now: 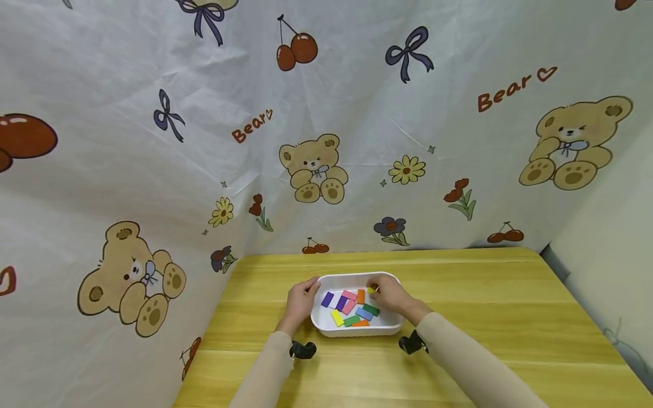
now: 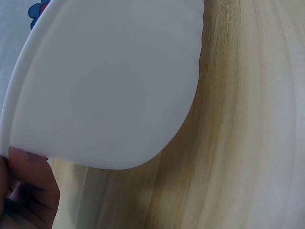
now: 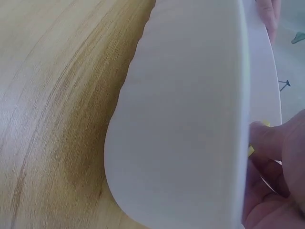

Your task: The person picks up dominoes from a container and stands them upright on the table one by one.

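Note:
A white tray (image 1: 357,332) with rounded corners stands on the table and holds several small coloured blocks. Among them are a purple block (image 1: 327,299), an orange block (image 1: 360,296), a blue block (image 1: 364,313), a green block (image 1: 352,321) and a yellow block (image 1: 337,318). My left hand (image 1: 299,304) grips the tray's left rim, thumb and finger at its edge in the left wrist view. Inside the tray's right end, my right hand (image 1: 393,296) pinches another yellow block (image 3: 251,150), mostly hidden by the fingers.
The wood-grain table (image 1: 459,351) extends on both sides of the tray. Behind it and on the left hangs a pale cloth (image 1: 357,226) printed with bears, bows and cherries. A dark wrist device (image 1: 303,350) sits on the left wrist, another (image 1: 412,342) on the right.

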Demonstrator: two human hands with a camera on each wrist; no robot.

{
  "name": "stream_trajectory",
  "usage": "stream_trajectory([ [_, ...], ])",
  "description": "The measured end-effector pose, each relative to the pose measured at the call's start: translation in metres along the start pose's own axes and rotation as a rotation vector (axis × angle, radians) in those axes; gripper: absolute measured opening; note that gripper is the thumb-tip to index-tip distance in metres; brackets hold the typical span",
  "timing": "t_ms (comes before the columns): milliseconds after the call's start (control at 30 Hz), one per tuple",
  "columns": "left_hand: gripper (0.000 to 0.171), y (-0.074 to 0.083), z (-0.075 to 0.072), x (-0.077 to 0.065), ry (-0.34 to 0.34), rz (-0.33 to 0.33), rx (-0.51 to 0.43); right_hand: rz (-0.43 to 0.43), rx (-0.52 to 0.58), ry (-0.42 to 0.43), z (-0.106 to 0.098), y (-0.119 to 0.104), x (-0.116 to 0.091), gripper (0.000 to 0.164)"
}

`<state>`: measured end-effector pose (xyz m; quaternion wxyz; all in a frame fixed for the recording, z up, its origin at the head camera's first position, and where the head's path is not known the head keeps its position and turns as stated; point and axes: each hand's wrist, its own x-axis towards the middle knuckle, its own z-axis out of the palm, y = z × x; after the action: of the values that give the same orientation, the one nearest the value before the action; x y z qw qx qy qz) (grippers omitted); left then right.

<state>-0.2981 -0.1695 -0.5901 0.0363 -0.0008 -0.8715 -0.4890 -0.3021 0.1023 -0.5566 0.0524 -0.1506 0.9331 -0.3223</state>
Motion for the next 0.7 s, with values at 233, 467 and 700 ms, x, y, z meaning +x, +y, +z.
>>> stream_trajectory([
  [233, 0.036, 0.001, 0.002, 0.000, 0.010, 0.013, -0.003, 0.005, 0.074, -0.018, -0.008, 0.001, -0.003, 0.030],
  [467, 0.035, -0.003, 0.002, 0.001, 0.023, 0.007, -0.014, 0.021, 0.138, -0.053, -0.015, 0.005, -0.006, 0.030],
  [700, 0.036, -0.002, 0.000, 0.000, 0.015, 0.006, -0.011, 0.030, 0.246, -0.045, -0.022, 0.010, -0.009, 0.031],
])
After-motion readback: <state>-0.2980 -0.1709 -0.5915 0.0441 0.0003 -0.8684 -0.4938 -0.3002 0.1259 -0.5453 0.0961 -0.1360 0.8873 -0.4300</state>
